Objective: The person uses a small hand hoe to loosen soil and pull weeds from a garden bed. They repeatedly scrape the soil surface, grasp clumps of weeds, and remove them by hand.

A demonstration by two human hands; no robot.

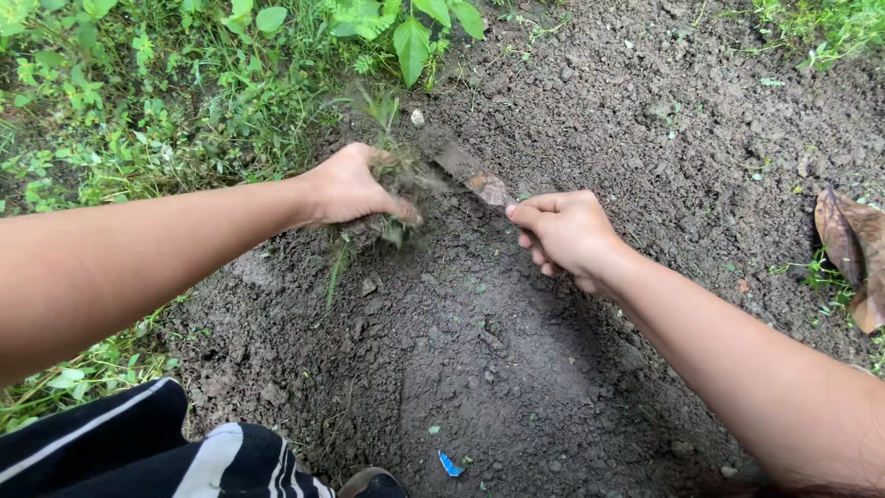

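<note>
Here the left hand [355, 187] is clenched round a clump of grass and roots [385, 198], held low over the bare soil [479, 369] at the edge of the green weeds [138, 120]. Just to its right, a soil-caked blade [475, 177] angles into the ground behind the clump; the right hand [564, 235] has its fingers [530, 214] closed on the handle, which is hidden in the fist. To work well, I judge the blade should stay low and cut away from the left hand's knuckles, which lie near it. Room is open on the dug earth toward the right, as far as the dry brown leaf [853, 249]; the weeds crowd the left, and a striped dark garment [138, 452] lies below.
</note>
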